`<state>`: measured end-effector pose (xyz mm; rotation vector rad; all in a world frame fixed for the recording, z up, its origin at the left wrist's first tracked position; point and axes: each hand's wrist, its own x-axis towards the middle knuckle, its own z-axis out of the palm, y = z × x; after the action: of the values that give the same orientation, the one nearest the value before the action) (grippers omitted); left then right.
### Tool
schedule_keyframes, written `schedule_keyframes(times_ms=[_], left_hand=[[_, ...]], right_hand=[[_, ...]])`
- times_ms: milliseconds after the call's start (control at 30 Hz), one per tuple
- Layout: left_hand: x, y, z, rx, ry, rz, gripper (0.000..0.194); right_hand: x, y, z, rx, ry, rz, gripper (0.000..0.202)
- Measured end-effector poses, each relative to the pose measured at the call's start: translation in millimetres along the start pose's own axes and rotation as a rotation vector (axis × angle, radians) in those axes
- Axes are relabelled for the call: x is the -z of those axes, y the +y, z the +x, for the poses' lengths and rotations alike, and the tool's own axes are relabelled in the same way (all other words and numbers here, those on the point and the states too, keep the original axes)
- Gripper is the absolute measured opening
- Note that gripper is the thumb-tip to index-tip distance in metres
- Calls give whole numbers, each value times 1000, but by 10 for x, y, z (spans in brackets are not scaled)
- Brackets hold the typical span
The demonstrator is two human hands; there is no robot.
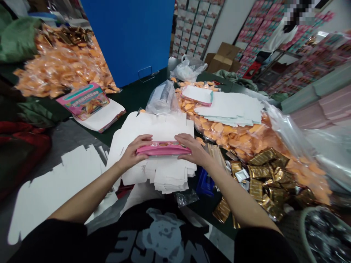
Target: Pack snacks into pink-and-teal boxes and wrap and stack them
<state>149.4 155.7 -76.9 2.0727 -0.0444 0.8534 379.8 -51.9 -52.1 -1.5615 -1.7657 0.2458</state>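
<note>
Between my hands is a pink printed cardboard box (163, 149), seen edge-on above a stack of flat white box blanks (170, 171). My left hand (136, 150) grips its left end, with the thumb on the near side and fingers along the far side. At the right end, my right hand (192, 150) holds it the same way. The box's underside and contents are hidden. Left of the stack lies a partly folded pink box (93, 106) with a printed food picture and its white inside showing.
Wrapped orange pieces (222, 133) are heaped at the right, under more white blanks (233, 107). Gold sachets (268, 175) lie near my right forearm, by a basket (304, 233). A blue panel (131, 40) rises behind. White blanks (60, 186) also lie lower left.
</note>
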Motion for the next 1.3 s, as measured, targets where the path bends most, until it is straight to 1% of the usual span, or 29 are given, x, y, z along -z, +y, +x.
schedule_keyframes(times_ms=[33, 100, 167, 233, 333, 400, 500, 567, 633, 700, 767, 800, 833, 867, 900, 933, 1000, 1033, 1100, 1167, 1233, 1300], left_hand=[[47, -44, -4, -70, -46, 30, 48], [125, -133, -11, -170, -94, 90, 55], [170, -195, -16, -209, -104, 139, 52], [186, -211, -7, -237, -83, 170, 47], [182, -156, 51, -271, -67, 247, 39], [172, -93, 113, -253, -129, 293, 36], [139, 0, 192, -230, -265, 292, 30], [88, 57, 206, -248, -272, 283, 28], [3, 116, 182, -263, -204, 295, 32], [-118, 177, 126, -248, -109, 311, 37], [-257, 231, 55, -212, -7, 334, 40], [-329, 253, 20, -188, 38, 345, 40], [-398, 270, -12, -158, 72, 356, 39], [-465, 280, -40, -129, 102, 362, 38], [-528, 286, -63, -99, 123, 361, 37], [-585, 286, -80, -71, 135, 353, 35], [-681, 277, -100, -35, 145, 334, 34], [-718, 272, -103, -32, 143, 334, 34], [-765, 269, -100, -47, 135, 362, 34], [-779, 285, -89, -61, 122, 416, 32], [-773, 320, -72, -64, 106, 490, 30], [-759, 358, -54, -59, 92, 564, 28]], right_hand=[[39, 15, -8, 38, -47, -46, 66], [98, 46, -5, 84, -112, -103, 66], [119, 83, 10, 105, -146, -124, 58], [110, 127, 19, 113, -174, -146, 53], [81, 198, 12, 135, -209, -181, 50], [62, 237, 12, 158, -218, -186, 48], [33, 260, 52, 174, -224, -192, 47], [31, 233, 83, 137, -197, -219, 50], [70, 164, 53, 30, -102, -277, 55], [157, 51, -108, -138, 60, -338, 60], [257, -103, -432, -344, 241, -364, 59], [291, -194, -646, -456, 316, -363, 55], [305, -289, -879, -571, 362, -351, 50], [292, -384, -1118, -686, 380, -331, 45], [251, -473, -1347, -791, 360, -303, 41], [183, -551, -1554, -879, 311, -267, 37], [-7, -661, -1862, -992, 227, -218, 30], [-112, -691, -1956, -1026, 211, -206, 28], [-303, -711, -2034, -1066, 239, -199, 27], [-449, -696, -2013, -1097, 321, -169, 27], [-559, -668, -1955, -1132, 451, -89, 28], [-662, -647, -1904, -1165, 654, 68, 31]])
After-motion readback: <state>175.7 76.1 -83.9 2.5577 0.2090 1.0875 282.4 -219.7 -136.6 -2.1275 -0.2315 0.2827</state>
